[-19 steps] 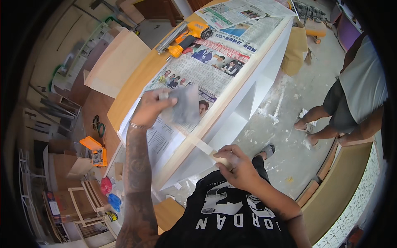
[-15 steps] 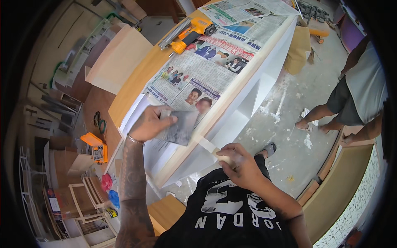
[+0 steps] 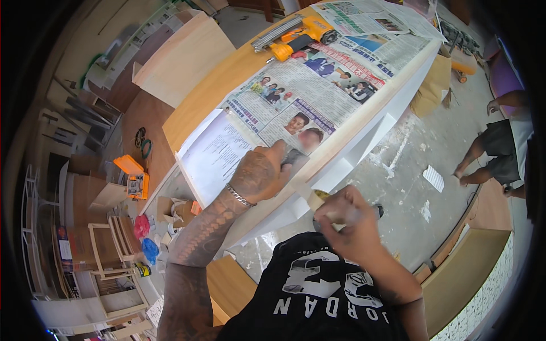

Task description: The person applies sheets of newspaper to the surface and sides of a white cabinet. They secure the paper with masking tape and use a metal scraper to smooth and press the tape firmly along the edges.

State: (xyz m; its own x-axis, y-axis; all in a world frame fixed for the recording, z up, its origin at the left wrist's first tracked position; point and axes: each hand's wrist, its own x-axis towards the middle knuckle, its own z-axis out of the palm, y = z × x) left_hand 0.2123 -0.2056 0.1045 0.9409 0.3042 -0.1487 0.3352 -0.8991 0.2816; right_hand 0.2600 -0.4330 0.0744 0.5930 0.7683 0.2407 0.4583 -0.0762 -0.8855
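- Pinching a dark flat piece between thumb and curled fingers, the left hand lies at the near end of the newspaper; the piece, partly hidden, projects just beyond the fingertips, toward the right.
- Right hand: fingers bent around a beige object, too blurred to identify, which protrudes at the hand's upper left.
- Between the hands, which are apart: a pale wooden edge, with the dark piece on its left side and the beige object near its right.
- Left of the left hand: a white printed sheet.
- Well beyond both hands: an orange nail gun, lying on its side.
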